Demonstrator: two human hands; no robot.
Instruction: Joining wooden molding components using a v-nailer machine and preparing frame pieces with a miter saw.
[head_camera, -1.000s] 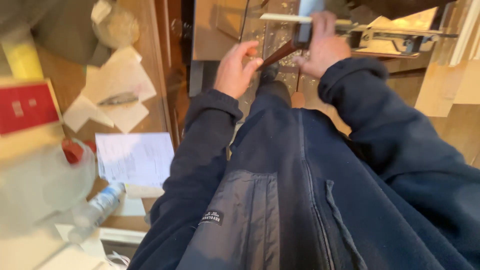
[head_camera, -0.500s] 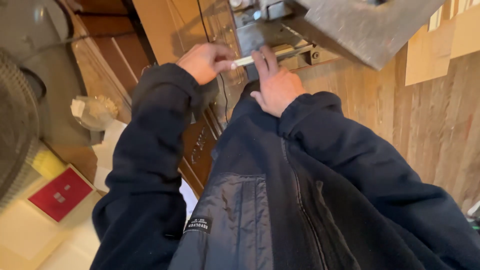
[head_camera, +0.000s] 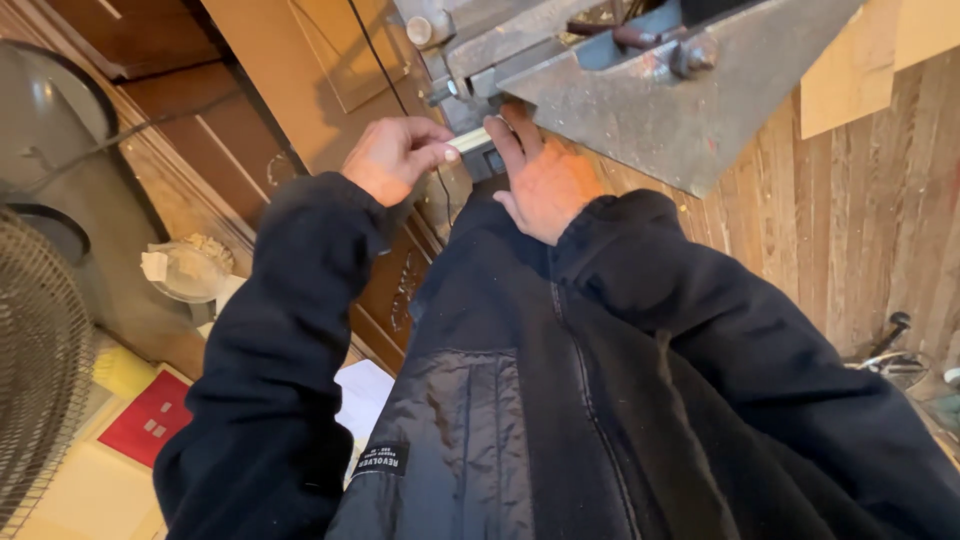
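Observation:
My left hand (head_camera: 395, 158) pinches the end of a thin pale strip (head_camera: 470, 140) between thumb and forefinger. My right hand (head_camera: 538, 177) lies with fingers stretched up along the same strip, just under the edge of a grey metal machine table (head_camera: 660, 120). The far end of the strip is hidden behind my fingers and the machine. Both arms are in dark jacket sleeves.
A brown wooden cabinet (head_camera: 250, 130) stands at the left, with a black cable (head_camera: 385, 75) running down it. A wire fan guard (head_camera: 40, 380), a red box (head_camera: 150, 420) and a bowl of shavings (head_camera: 190, 268) sit at lower left. Wooden floorboards (head_camera: 860, 230) lie to the right.
The view has swung left and tilted. My hands stay together on the strip at the machine's edge, with the right fingers now stretched further up along it.

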